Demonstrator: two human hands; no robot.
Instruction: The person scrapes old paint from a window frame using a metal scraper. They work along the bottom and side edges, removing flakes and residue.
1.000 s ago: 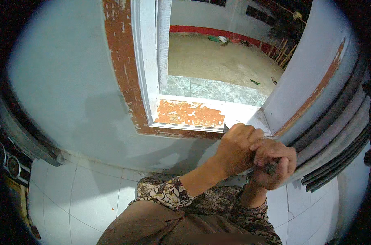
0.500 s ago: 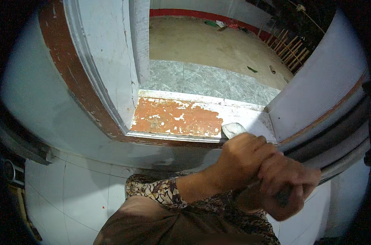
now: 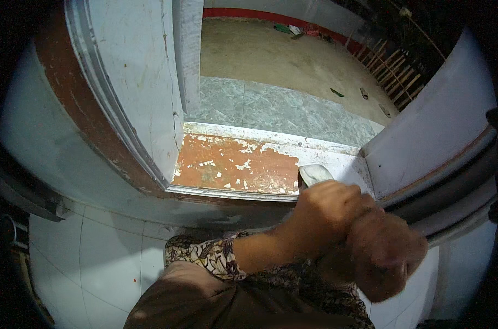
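The scraper (image 3: 315, 174) lies on the sill (image 3: 232, 193) near its front edge, toward the right corner, where orange patch (image 3: 232, 164) meets white paint (image 3: 345, 160). The left hand (image 3: 332, 208) has its fingers curled round the scraper; the right hand (image 3: 388, 253), blurred, is clenched on its rear end, the handle hidden. Scraping seems in hand; the next move calls for firm two-handed pressure, blade low against the paint's border.

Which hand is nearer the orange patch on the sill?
Left. The left hand is off the lower-right end of the orange patch; the right hand is farther right.
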